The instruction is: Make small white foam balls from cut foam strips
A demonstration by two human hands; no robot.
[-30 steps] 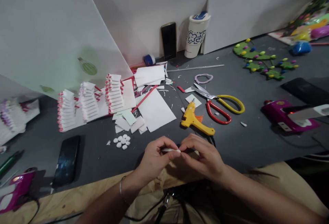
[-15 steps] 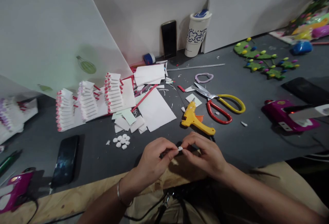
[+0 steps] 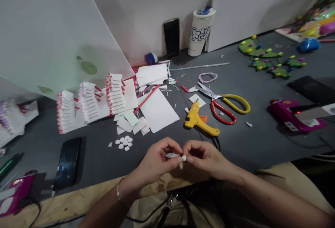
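Observation:
Near the table's front edge, my left hand (image 3: 159, 156) and my right hand (image 3: 205, 158) meet with fingertips pinched. Between them is a small rounded white piece (image 3: 184, 158), held by both thumbs and forefingers. A longer white strip (image 3: 171, 155) shows inside the curl of my left fingers; whether it joins the rounded piece I cannot tell. Left of my hands lies a cluster of white discs (image 3: 124, 142). Just beyond my right hand rests a yellow glue gun (image 3: 200, 119), its nozzle pointing away from me.
Scissors (image 3: 222, 102) with red and yellow handles lie behind the glue gun. Paper sheets (image 3: 159, 111) and rows of white sticks with pink tips (image 3: 115, 95) are at left. A phone (image 3: 67, 163), a tumbler (image 3: 200, 30) and a magenta power strip (image 3: 293, 116) surround the workspace.
The white piece has been turned in my fingers; its rounded end and a longer white strip now show. My left fingers have lifted and opened slightly around it.

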